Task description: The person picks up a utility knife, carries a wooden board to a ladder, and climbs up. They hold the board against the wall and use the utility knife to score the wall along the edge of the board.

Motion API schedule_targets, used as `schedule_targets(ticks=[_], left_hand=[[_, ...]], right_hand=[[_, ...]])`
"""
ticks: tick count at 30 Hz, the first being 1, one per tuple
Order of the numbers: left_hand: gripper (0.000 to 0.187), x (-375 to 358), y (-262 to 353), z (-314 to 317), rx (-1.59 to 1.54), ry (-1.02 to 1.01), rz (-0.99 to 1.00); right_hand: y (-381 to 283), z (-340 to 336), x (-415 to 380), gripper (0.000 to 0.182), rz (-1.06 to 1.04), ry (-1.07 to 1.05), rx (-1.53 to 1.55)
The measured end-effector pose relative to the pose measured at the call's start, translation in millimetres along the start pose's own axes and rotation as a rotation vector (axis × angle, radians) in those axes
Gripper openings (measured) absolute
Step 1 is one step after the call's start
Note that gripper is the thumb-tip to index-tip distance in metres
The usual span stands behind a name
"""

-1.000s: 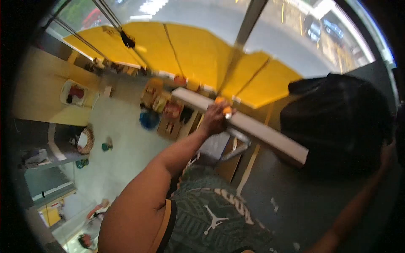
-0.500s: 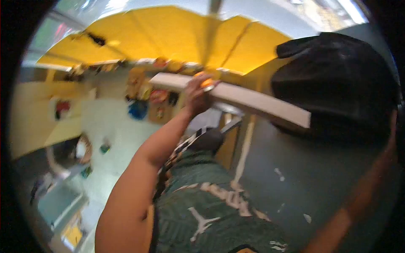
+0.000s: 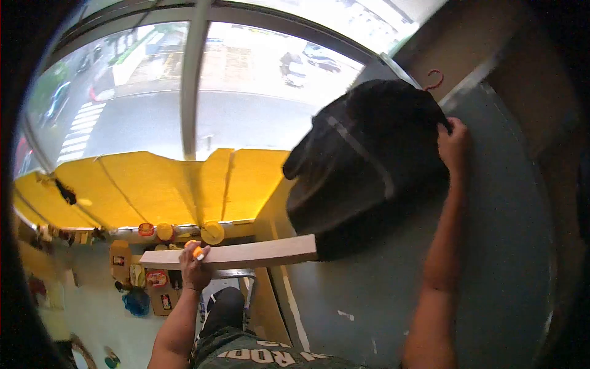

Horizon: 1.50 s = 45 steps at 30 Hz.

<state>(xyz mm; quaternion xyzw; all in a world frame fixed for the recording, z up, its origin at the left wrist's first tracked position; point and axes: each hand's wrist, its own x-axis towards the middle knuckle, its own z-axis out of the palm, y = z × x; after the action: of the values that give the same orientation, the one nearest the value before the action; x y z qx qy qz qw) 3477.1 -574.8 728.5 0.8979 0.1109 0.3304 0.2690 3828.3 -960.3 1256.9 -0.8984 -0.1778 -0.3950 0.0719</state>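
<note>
My left hand point(image 3: 194, 274) is wrapped round a long pale wooden board point(image 3: 258, 253), which it holds roughly level. A small orange and white object point(image 3: 195, 250) sits at the fingers of the same hand, on the board's upper side. Higher up on the right, my right hand point(image 3: 454, 142) pinches the edge of a black garment point(image 3: 369, 154). The garment hangs against the grey wall, and a red hanger hook point(image 3: 435, 80) shows above its top. The board's right end overlaps the garment's lower edge in this view.
Yellow sheeting point(image 3: 153, 187) covers the lower part of a large window point(image 3: 264, 80) over a street. Below it stand jars with yellow lids point(image 3: 212, 232), cardboard boxes point(image 3: 120, 261) and a blue bag point(image 3: 136, 301). A metal ladder point(image 3: 249, 280) is by my leg.
My view has tilted up and swung right, bringing more window in. My right hand has come into sight at the black garment's edge. The left hand keeps hold of the board.
</note>
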Motion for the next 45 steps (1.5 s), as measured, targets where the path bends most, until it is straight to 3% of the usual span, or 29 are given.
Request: schedule_targets(ticks=[4,8,14,15,17,20,22,24,26,28,30,31,36,40,43,45], left_hand=[[0.044,7.6,1.6,-2.8,-0.009,0.102,0.024],[0.05,6.7,3.8,-18.7,-0.027,-0.048,-0.044],[0.052,-3.5,-6.6,-9.0,0.05,-0.056,-0.057],[0.051,-3.1,-5.7,-8.7,0.038,-0.039,-0.056],[0.048,-7.2,-15.2,2.2,0.043,-0.011,-0.036],[0.045,-6.8,-16.0,-3.1,0.015,-0.037,-0.043],[0.045,-15.2,-29.0,8.9,0.061,-0.103,-0.037],[0.045,-13.4,-24.3,8.2,0.153,-0.213,-0.067],[0.046,-17.1,-22.9,8.9,0.08,-0.124,-0.077],[0.048,-12.8,-20.3,2.7,-0.01,-0.043,-0.097],[0.043,-6.9,-12.1,-4.8,0.113,-0.174,-0.14],[0.045,-7.8,-12.8,0.7,0.012,-0.057,-0.161],[0.043,-5.0,-11.8,-2.1,-0.038,-0.1,-0.219],[0.039,-13.0,-20.9,1.3,0.049,-0.065,-0.089],[0.043,-10.3,-18.4,-1.6,-0.058,-0.059,-0.146],[0.044,-9.8,-16.8,-2.2,-0.093,-0.044,-0.172]], right_hand=[[-48.6,-13.8,8.6,0.025,-0.071,-0.107,0.096],[-72.2,-5.8,31.5,0.027,-0.281,-0.132,0.222],[-154.6,29.9,66.9,0.03,-0.339,-0.201,0.471],[-169.1,39.4,74.4,0.029,-0.441,-0.179,0.411],[-213.0,50.9,82.3,0.029,-0.557,-0.138,0.371],[-296.1,61.5,78.8,0.027,-0.391,-0.284,0.446],[-333.8,93.8,88.4,0.027,-0.672,-0.206,0.657],[-383.3,103.4,88.3,0.025,-0.68,-0.304,0.828],[-436.1,109.4,89.8,0.023,-0.611,-0.393,0.808],[-490.9,135.0,93.8,0.028,-0.811,-0.138,1.14],[-540.2,142.3,99.7,0.034,-0.784,-0.121,1.161],[-561.4,149.0,103.8,0.036,-0.763,-0.169,1.13],[-661.7,181.7,122.0,0.037,-0.71,-0.282,1.169],[-726.3,192.9,147.1,0.038,-0.834,-0.126,1.214],[-760.7,198.8,167.5,0.038,-0.783,-0.205,1.256],[-782.0,207.1,184.4,0.039,-0.694,-0.431,1.32]])
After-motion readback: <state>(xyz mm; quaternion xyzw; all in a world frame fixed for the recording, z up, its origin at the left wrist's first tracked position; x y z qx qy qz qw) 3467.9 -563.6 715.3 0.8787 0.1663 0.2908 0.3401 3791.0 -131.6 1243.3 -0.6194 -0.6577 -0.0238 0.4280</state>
